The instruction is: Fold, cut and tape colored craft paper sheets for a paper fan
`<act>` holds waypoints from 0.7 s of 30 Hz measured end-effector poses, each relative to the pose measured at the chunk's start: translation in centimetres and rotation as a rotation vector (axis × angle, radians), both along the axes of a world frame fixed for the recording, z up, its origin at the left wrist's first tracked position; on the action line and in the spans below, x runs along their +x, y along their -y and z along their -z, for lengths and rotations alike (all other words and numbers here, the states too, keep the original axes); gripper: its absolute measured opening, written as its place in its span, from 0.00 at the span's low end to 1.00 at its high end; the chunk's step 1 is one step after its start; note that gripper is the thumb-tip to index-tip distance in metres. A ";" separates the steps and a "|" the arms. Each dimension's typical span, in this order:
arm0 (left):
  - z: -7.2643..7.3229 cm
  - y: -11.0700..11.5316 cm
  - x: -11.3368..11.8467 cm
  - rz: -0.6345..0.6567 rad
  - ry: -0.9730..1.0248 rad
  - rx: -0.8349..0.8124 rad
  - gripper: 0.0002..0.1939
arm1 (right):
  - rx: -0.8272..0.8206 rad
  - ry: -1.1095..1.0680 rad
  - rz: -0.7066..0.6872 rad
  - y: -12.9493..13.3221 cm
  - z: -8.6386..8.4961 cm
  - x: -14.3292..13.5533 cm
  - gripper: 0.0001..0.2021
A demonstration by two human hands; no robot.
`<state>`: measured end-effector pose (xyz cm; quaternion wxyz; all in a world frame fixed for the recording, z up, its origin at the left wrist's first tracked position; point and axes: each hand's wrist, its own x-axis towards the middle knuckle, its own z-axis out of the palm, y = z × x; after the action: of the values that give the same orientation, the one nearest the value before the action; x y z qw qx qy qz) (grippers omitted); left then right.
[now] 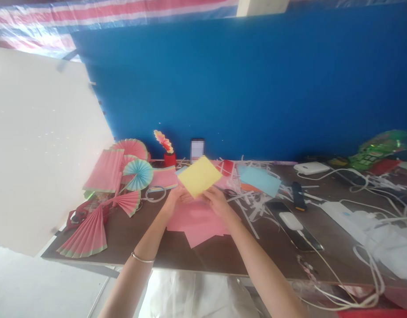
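Note:
A square yellow sheet [199,176] is held up with one corner pointing toward me, above pink sheets [198,223] spread on the brown table. My left hand [179,197] grips its lower left side, fingers bent around the edge. On the lower right side, my right hand [215,196] holds the same sheet. Both hands are just over the pink paper, and the yellow sheet hides part of what lies behind it.
Folded paper fans [87,234] lie at the left of the table [177,256]. Light blue paper [259,179] and white paper strips [253,207] are to the right, then a phone [294,225], a power strip [342,216] and white cables. A small screen [197,149] stands behind.

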<state>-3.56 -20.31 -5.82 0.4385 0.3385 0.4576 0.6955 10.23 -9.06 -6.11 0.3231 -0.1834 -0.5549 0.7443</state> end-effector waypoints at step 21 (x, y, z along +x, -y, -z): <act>1.2 -0.9 0.3 -0.094 -0.170 -0.150 0.21 | 0.145 0.078 0.111 0.3 -0.1 0.6 0.12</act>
<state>-3.27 -19.41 -6.98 0.3891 0.3408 0.5591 0.6479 10.78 -9.32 -6.02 0.3544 -0.2189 -0.6084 0.6756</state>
